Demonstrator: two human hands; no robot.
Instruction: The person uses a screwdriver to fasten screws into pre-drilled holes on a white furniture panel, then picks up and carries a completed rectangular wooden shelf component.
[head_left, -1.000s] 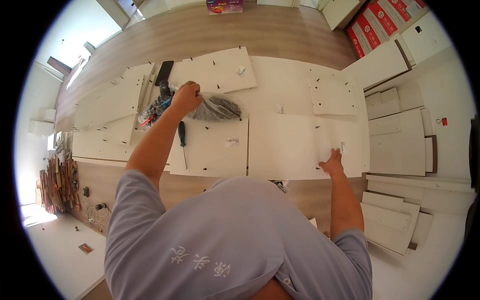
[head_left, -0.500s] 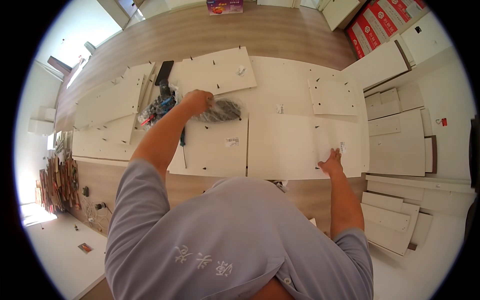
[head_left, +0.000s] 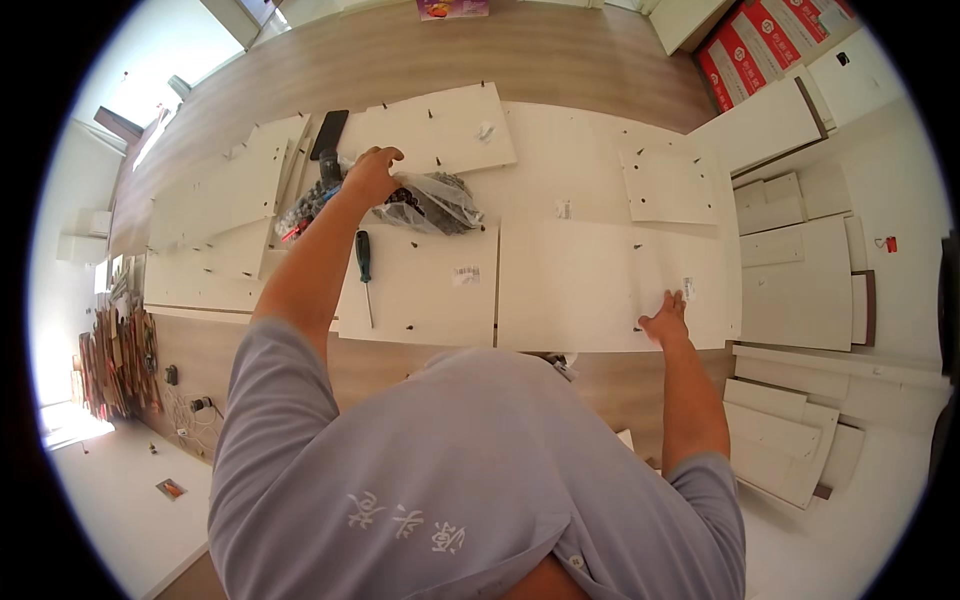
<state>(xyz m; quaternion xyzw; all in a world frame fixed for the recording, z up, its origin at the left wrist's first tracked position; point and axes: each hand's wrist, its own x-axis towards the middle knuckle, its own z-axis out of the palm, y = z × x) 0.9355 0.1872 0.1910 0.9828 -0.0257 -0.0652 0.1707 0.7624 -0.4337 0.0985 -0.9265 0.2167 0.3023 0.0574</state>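
Observation:
My left hand (head_left: 372,176) hovers just left of a clear plastic bag (head_left: 462,212) full of small dark fittings, its fingers parted and seemingly empty. The bag lies opened out on a white panel (head_left: 440,290). Under my left wrist, partly hidden, sits another heap of small grey pieces (head_left: 298,216) with a dark tool's end (head_left: 330,165) above it. A screwdriver (head_left: 363,258) with a dark green handle rests beside my forearm. My right hand (head_left: 667,318) leans with spread fingers on a second white panel (head_left: 570,290), close to a small dark peg (head_left: 637,329) standing in it.
More white panels with upright pegs lie at left (head_left: 220,205), at the back (head_left: 455,135) and at right (head_left: 668,185). A flat black object (head_left: 330,133) is behind the bag. Loose boards (head_left: 800,285) stand at the far right; wooden strips (head_left: 120,360) are piled at left.
My left hand has moved up and left off the bag, whose mouth is now spread wider. The screwdriver shows more fully. My right hand has stayed in place.

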